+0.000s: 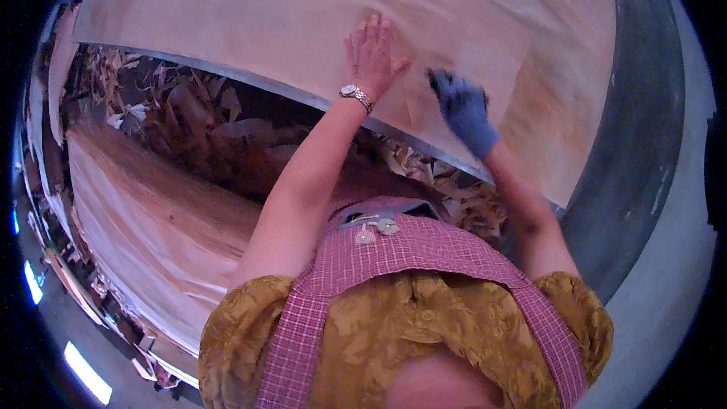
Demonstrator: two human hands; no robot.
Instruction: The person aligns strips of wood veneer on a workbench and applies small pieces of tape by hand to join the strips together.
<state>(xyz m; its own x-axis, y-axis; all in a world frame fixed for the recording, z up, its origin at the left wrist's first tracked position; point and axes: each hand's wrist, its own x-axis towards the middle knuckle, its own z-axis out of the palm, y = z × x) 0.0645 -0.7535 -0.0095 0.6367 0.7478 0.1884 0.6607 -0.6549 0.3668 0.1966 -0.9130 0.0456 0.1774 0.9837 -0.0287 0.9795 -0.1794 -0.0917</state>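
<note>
My left hand [372, 60], bare and with a metal wristwatch [357, 95] at its wrist, lies flat on a large sheet of pale wood veneer [250, 11], fingers spread. To its right, my right hand [463, 112] wears a blue-grey glove with dark fingertips. Its fingers are curled together low over the sheet; whatever they hold, if anything, is hidden. Around and beyond that hand lies a lighter veneer piece [492, 57] with straight edges, against a browner patch [560, 106] of the sheet's surface.
Torn veneer scraps [204, 110] fill the gap between the sheet's near edge and my body. A second stack of veneer sheets [144, 208] stands at the left. Along the right side runs a dark band [644, 98], with grey floor [685, 174] past it.
</note>
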